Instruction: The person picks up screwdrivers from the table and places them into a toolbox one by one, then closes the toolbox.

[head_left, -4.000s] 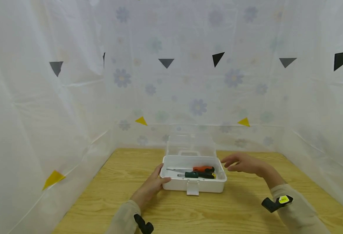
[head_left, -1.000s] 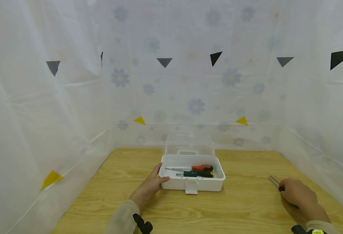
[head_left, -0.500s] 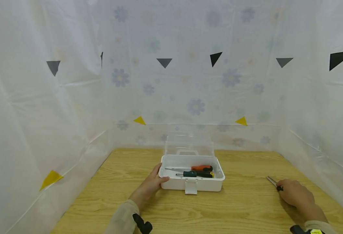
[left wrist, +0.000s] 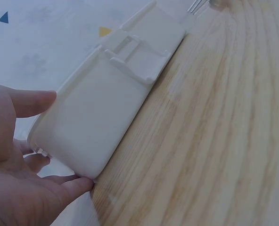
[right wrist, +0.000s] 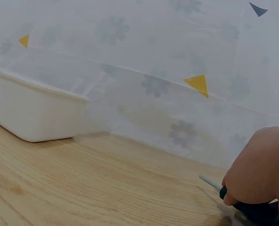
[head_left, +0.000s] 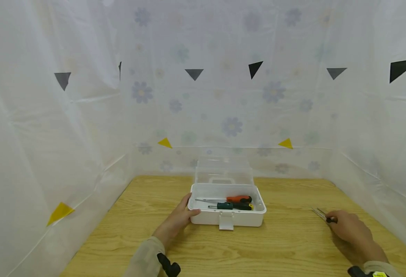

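At the bottom edge of the head view, two beige sleeves enter the frame, each with a dark wrist-worn device: one at lower centre-left, one at the lower right corner.

Just above the right sleeve, in the lower right of the head view, the right hand lies low on the wooden surface, its fingers curled round the dark handle of a slim tool. The tool's thin metal tips stick out up and to the left of the knuckles. In the right wrist view the same hand fills the lower right corner, gripping the dark handle, with the tool showing as a pale shaft pointing left, just above the surface.

In the lower middle of the head view, the left hand holds the left end of a white plastic box, thumb along the front corner and fingers behind the wall. The left wrist view shows this closely: the left hand in the lower left cups the box, thumb above and fingers wrapped under its end.

The box sits at the centre of the surface, well apart from the right hand. Its front latch hangs down, and its clear lid stands open behind. Inside lie an orange-handled screwdriver and, just in front of it, a dark green-handled screwdriver, both with shafts pointing left.

Farthest back, white flower-printed sheeting with black and yellow triangles walls in the surface.
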